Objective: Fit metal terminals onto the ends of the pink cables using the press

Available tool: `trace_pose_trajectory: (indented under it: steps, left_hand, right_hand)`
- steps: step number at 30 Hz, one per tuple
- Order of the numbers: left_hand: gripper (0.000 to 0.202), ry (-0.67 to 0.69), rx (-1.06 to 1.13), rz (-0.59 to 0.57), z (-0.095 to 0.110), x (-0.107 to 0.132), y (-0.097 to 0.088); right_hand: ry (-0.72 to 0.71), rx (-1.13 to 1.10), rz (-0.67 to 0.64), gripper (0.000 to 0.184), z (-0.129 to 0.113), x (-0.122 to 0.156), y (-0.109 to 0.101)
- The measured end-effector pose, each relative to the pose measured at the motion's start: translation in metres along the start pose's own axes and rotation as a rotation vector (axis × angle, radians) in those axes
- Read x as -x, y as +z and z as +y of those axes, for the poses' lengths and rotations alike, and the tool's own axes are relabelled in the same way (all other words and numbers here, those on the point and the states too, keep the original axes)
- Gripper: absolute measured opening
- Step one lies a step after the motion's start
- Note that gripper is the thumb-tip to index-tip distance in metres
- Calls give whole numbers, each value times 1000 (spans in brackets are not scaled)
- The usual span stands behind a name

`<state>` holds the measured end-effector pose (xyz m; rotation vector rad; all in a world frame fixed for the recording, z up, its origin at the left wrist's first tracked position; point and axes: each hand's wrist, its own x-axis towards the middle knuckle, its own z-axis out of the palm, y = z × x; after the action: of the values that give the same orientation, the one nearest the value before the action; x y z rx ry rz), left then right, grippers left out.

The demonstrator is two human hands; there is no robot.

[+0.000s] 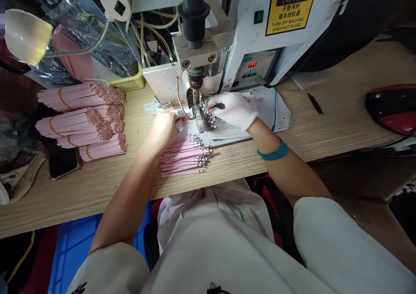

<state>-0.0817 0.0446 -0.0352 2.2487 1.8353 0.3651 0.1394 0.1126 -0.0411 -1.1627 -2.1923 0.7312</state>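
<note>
My bare left hand [165, 127] is closed on a pink strip [178, 113] and holds it just left of the press head [195, 88] of a bench machine. My right hand [234, 109] wears a white glove and pinches a small dark piece [219, 106] beside the metal fixture [208, 117] under the head. A loose pile of pink strips with metal ends [185, 157] lies on the wooden table [325, 125] right below my left hand.
Banded bundles of pink strips [81, 120] are stacked at the left, with a phone [61, 161] beside them. A lamp [26, 36] and a yellow basket [131, 83] stand behind. At the right lie a black pen-like item [314, 103] and a red-black object [391, 107].
</note>
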Motion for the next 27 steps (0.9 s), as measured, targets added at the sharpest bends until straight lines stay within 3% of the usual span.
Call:
trace_pose_trajectory:
  steps: [6,10,12,15,18,23,27]
  left_hand:
    - [17,20,71,35,-2,-2,1]
    - [13,-59,182,12,2,-1,-5]
    - [13,-54,225,25,3,0,-8]
    - [11,-36,248,32,2,1,-9]
    - [10,-3,241,14,0,0,-5]
    - [20,125,87,-53,-4,-4,5]
    - [27,165,-21,-36,-9,-5,10]
  right_hand:
    - [-138,104,-217,11,3,2,-3]
    - [-127,109,-200,4,2,2,-3]
    - [-81,24,-152,4,-4,3,-3]
    - [113,-208,-83,3,-13,6,-4]
    - [261,-439,-98,7,-17,7,-3]
    - [292,-598,-111,7,-13,5,4]
    - [305,-701,-88,8,-13,5,5]
